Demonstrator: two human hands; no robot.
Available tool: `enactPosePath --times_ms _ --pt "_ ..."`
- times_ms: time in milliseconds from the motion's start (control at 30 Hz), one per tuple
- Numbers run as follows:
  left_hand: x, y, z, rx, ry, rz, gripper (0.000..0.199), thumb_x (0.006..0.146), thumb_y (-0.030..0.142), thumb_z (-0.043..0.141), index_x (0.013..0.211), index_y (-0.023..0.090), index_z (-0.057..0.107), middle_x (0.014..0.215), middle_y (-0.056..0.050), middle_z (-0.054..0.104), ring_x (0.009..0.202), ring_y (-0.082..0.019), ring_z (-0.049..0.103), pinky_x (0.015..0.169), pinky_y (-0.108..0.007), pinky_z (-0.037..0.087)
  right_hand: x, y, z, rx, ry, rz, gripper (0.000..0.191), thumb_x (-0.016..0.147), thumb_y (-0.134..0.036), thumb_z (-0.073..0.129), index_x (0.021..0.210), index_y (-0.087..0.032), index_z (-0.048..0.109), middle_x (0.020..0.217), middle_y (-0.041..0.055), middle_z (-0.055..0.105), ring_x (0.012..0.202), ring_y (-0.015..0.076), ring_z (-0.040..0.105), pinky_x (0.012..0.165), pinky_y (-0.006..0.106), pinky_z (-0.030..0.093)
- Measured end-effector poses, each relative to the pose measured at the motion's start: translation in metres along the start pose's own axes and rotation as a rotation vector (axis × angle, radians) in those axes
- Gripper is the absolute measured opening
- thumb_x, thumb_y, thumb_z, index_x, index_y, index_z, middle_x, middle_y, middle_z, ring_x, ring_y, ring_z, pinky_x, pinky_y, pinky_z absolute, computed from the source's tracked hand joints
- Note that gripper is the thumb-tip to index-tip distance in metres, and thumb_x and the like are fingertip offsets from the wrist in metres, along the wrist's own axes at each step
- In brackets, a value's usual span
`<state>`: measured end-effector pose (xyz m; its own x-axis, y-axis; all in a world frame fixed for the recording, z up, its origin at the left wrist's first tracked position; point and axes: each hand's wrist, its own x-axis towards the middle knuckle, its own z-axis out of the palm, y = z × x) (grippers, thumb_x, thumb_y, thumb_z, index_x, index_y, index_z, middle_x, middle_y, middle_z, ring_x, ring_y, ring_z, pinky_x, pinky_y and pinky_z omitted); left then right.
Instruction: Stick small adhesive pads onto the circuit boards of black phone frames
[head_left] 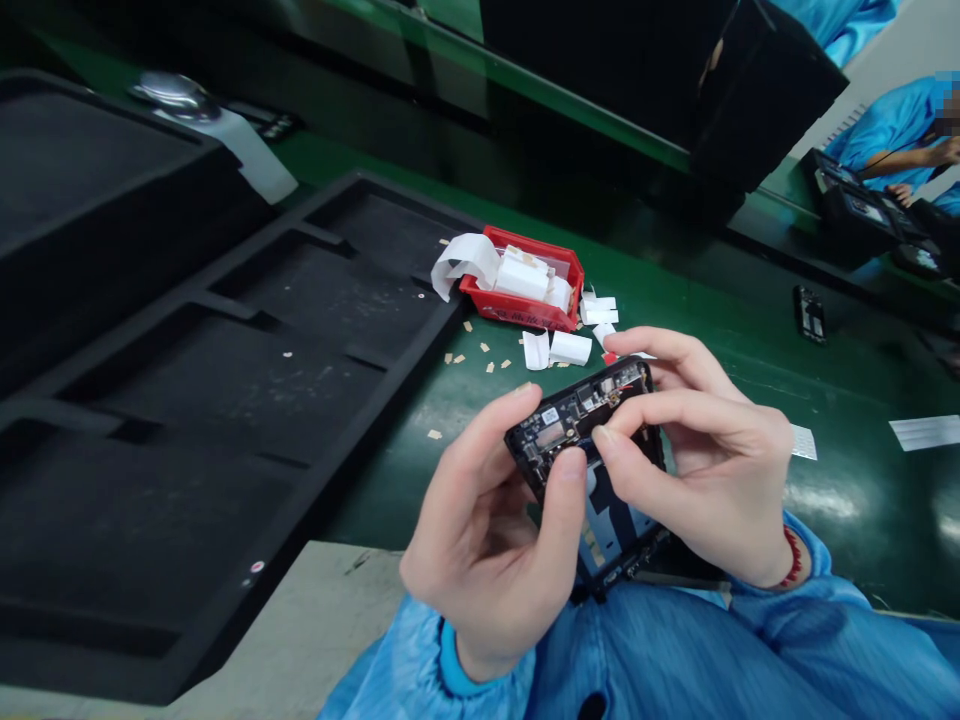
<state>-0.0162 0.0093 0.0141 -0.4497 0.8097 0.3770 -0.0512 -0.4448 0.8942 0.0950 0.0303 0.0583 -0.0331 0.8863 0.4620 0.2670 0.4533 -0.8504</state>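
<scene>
An opened phone body (pixel 600 500) is held tilted in front of me, its circuit board and blue-grey inner plate showing. My left hand (pixel 502 520) grips its left edge, with the thumb resting on the board's lower side. At the upper right, my right hand (pixel 697 450) steadies the phone with some fingers behind it. Its thumb and index finger are pinched together over the board; whether a small part sits between them is hidden. The phone's lower end lies close to my blue sleeve and smock.
A red bin (pixel 525 310) full of white paper strips stands beyond the phone, with tan scraps (pixel 487 350) scattered nearby. A large black compartment tray (pixel 300 330) fills the left. Another opened phone (pixel 810 315) lies at the right. A person (pixel 892 130) in blue works farther back.
</scene>
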Motion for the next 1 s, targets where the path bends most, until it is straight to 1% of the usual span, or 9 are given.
enactPosePath --times_ms 200,333,467,567,667,767,933,1000 --pt "0.000 0.000 0.001 0.033 0.019 0.002 0.050 0.076 0.001 0.077 0.117 0.030 0.075 0.100 0.008 0.080 0.080 -0.011 0.077 0.074 -0.017 0.064 0.001 -0.001 0.000 -0.019 -0.008 0.000 0.017 0.079 -0.002 0.073 0.071 -0.016 0.070 0.119 0.0102 0.068 0.094 0.0178 0.070 0.081 0.032 0.062" --pt "-0.001 0.000 0.001 0.091 0.023 0.013 0.050 0.076 0.002 0.077 0.118 0.030 0.075 0.100 0.008 0.080 0.079 -0.011 0.078 0.074 -0.016 0.064 0.001 0.000 -0.002 -0.024 -0.028 0.003 0.016 0.080 -0.002 0.073 0.071 -0.016 0.071 0.119 0.0107 0.068 0.093 0.0165 0.070 0.082 0.031 0.063" --pt "-0.002 -0.001 0.003 0.142 0.041 0.042 0.048 0.075 0.002 0.077 0.116 0.026 0.074 0.095 0.006 0.081 0.074 -0.010 0.077 0.070 -0.015 0.064 0.001 0.001 -0.003 -0.020 -0.037 0.012 0.016 0.080 -0.002 0.074 0.072 -0.016 0.072 0.120 0.0107 0.068 0.093 0.0168 0.071 0.082 0.031 0.063" --pt "-0.001 -0.002 0.004 0.167 0.065 0.070 0.043 0.076 0.002 0.077 0.114 0.022 0.074 0.091 0.004 0.081 0.070 -0.012 0.077 0.066 -0.017 0.064 0.000 0.003 -0.004 0.010 -0.051 0.018 0.014 0.081 -0.003 0.075 0.074 -0.015 0.073 0.122 0.0109 0.068 0.093 0.0169 0.072 0.087 0.033 0.064" --pt "0.000 -0.001 0.006 0.166 0.076 0.083 0.042 0.075 0.002 0.076 0.113 0.021 0.074 0.089 0.004 0.082 0.067 -0.012 0.076 0.063 -0.018 0.065 0.000 0.005 -0.006 0.061 -0.065 0.031 0.012 0.082 -0.005 0.076 0.077 -0.015 0.075 0.124 0.0118 0.068 0.097 0.0178 0.073 0.092 0.033 0.063" --pt "0.000 0.000 0.007 0.168 0.080 0.089 0.045 0.073 0.002 0.077 0.113 0.023 0.075 0.087 0.005 0.081 0.065 -0.011 0.076 0.060 -0.017 0.064 0.000 0.006 -0.009 0.083 -0.061 0.036 0.011 0.083 -0.005 0.076 0.079 -0.016 0.076 0.124 0.0111 0.069 0.096 0.0179 0.074 0.091 0.033 0.064" --pt "-0.004 0.003 0.007 0.178 0.096 -0.038 0.038 0.082 0.016 0.076 0.116 0.035 0.074 0.089 0.004 0.080 0.066 -0.016 0.076 0.058 -0.026 0.067 0.000 0.010 -0.010 0.085 -0.055 -0.013 0.015 0.082 -0.003 0.077 0.082 -0.019 0.077 0.123 0.0093 0.070 0.097 0.0193 0.074 0.090 0.035 0.065" --pt "-0.004 0.004 0.007 0.190 0.098 -0.017 0.038 0.082 0.015 0.078 0.115 0.032 0.074 0.089 0.004 0.080 0.064 -0.016 0.076 0.057 -0.026 0.067 0.000 0.013 -0.011 0.091 -0.060 -0.039 0.016 0.082 -0.004 0.077 0.082 -0.020 0.077 0.123 0.0087 0.070 0.097 0.0192 0.074 0.090 0.036 0.065"
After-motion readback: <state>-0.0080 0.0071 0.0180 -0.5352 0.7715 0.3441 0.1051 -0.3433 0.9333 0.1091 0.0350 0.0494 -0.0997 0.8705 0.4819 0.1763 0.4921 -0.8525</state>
